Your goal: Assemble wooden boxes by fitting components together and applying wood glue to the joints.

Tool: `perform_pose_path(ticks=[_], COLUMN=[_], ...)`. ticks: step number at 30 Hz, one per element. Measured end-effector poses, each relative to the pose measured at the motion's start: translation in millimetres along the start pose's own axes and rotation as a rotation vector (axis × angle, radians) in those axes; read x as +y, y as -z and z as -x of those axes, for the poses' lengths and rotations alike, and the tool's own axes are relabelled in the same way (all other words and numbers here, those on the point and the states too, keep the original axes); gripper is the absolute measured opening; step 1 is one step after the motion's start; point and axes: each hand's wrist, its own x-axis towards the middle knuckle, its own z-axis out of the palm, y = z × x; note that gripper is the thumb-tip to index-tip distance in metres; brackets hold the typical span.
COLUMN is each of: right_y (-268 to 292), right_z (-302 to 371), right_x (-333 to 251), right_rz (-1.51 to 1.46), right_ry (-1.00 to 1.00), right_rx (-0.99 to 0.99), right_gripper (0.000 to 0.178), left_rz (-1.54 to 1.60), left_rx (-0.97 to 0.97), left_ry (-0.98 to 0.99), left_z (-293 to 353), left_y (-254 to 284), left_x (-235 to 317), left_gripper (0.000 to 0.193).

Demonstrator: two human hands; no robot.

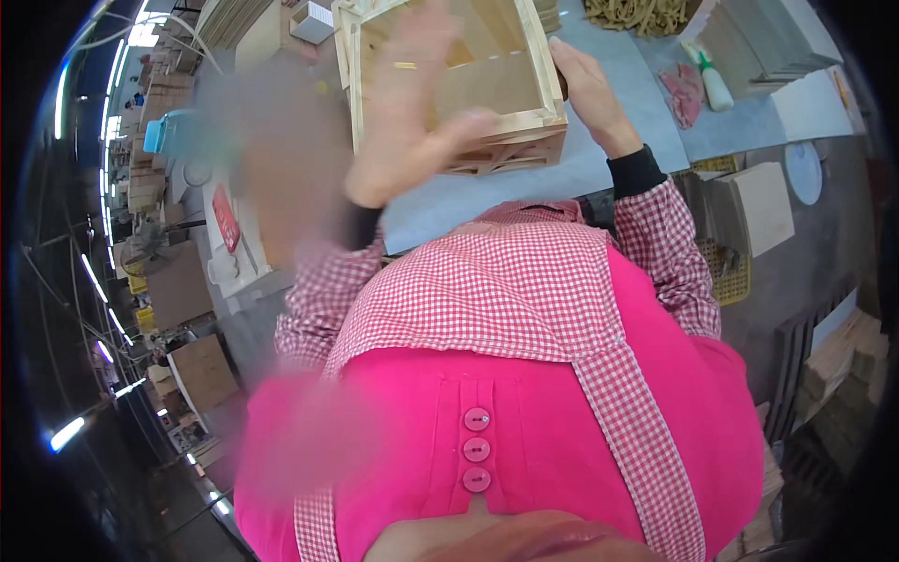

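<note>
A pale wooden box frame (515, 122) with its open top toward me rests on the blue-covered worktable (637, 103). My left hand (412, 112) is over the box's left part, blurred by motion, with the thumb spread away from the fingers and nothing visible in it. Against the box's right side lies my right hand (592, 92), its fingers stretched along the outer wall. Its thumb is hidden. Flat panels show inside the box behind my left hand.
A pile of tan strips (637, 14), a pink cloth (684, 94) and a white spray bottle (714, 82) are at the right. Stacked boards (768, 47) stand beyond. Left of the box is a red item (225, 217) on a white surface. Blurry smudges cover part of the left side.
</note>
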Motion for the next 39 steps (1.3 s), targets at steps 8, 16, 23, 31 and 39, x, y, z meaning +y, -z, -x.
perform_pose_path(ticks=[8, 16, 23, 31, 39], right_y=[8.5, 7.8, 8.4, 4.8, 22.8], right_z=[12.9, 45.4, -11.8, -89.4, -137.7], right_x=[-6.9, -29.5, -19.3, 8.2, 11.6], right_rz=[0.096, 0.086, 0.384, 0.112, 0.261], right_ry=[0.224, 0.175, 0.137, 0.081, 0.241], right_rx=[0.063, 0.036, 0.08, 0.208, 0.341], right_gripper=[0.027, 0.023, 0.027, 0.026, 0.019], left_rz=[-0.189, -0.282, -0.138, -0.209, -0.292], left_rx=[-0.266, -0.256, -0.158, 0.081, 0.141], left_ry=[-0.043, -0.031, 0.081, 0.304, 0.237], left_z=[-31.0, -32.6, -66.2, -140.0, -141.5], left_y=[-55.3, -54.9, -38.7, -88.2, -89.8], left_x=[27.6, 32.2, 7.3, -77.9, -77.1], left_gripper=[0.077, 0.074, 0.06, 0.056, 0.048])
